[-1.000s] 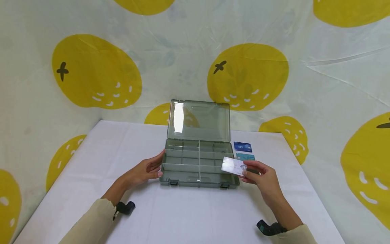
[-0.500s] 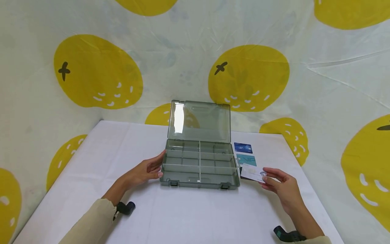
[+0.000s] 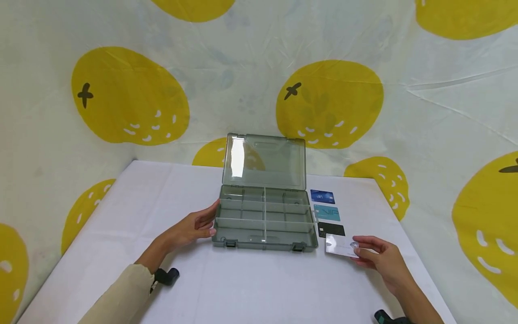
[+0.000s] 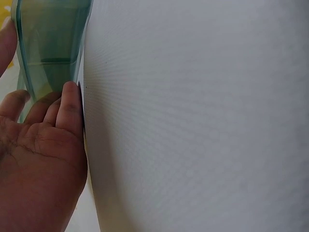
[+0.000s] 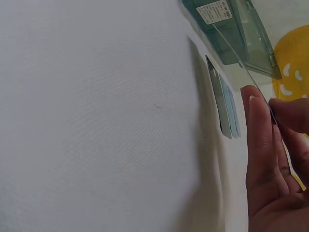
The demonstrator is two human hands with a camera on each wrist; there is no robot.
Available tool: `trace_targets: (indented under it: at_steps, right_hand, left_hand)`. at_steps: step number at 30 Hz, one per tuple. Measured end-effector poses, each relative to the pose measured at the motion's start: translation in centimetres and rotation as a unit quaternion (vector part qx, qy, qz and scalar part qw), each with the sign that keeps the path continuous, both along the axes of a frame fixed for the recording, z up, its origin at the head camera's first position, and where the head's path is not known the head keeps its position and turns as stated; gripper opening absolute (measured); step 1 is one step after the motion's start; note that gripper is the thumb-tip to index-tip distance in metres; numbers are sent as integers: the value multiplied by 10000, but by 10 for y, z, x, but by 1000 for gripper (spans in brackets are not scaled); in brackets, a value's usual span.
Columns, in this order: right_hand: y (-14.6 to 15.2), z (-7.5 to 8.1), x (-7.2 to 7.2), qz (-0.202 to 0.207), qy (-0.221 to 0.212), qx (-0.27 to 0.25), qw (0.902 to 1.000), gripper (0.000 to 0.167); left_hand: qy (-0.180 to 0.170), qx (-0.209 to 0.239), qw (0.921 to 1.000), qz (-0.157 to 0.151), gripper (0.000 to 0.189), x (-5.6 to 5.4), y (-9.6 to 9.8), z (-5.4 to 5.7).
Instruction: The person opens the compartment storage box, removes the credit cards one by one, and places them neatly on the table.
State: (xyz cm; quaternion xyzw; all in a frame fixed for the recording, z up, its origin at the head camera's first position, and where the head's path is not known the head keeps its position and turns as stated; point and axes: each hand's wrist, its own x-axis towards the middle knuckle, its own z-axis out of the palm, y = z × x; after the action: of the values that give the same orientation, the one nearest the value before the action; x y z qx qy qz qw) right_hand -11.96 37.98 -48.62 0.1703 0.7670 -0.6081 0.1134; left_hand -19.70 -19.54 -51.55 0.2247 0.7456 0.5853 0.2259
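My right hand (image 3: 384, 261) pinches a white card (image 3: 339, 245) by its right end, between thumb and fingers. It is tilted just above the table, with its far edge overlapping a black card (image 3: 331, 229). In the right wrist view the white card (image 5: 244, 67) appears edge-on, with the thumb on one face and fingertips on the other. A smoky-grey compartment box (image 3: 265, 209) lies in the middle, its transparent lid (image 3: 265, 162) raised. My left hand (image 3: 194, 227) touches the box's left side; the left wrist view has its extended fingers (image 4: 69, 108) right at the box wall.
To the right of the box, a teal card (image 3: 327, 213) and a blue card (image 3: 322, 196) lie in a column beyond the black one. White cloth covers the table (image 3: 259, 288). Behind it hangs a pale curtain (image 3: 234, 90) with yellow fruit prints.
My right hand has carried the white card from over the box's right front to the right and toward me, uncovering the teal and black cards. My left hand stays at the box.
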Motion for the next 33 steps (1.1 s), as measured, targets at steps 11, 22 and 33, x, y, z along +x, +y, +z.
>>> trace_targets:
  at_steps: [11,22,33]
  right_hand:
    - [-12,-12,3,195,-317,632,9973,51]
    - [-19,-4,3,571,58,2021,9777,45]
    - [-21,6,2,999,1218,4466,8808,52]
  left_hand:
    - [67,14,10000,-9,96,-1,0,-2]
    - [73,56,10000,-25,96,-3,1,-3]
    - [736,-539,9948,446,82,-1,3,7]
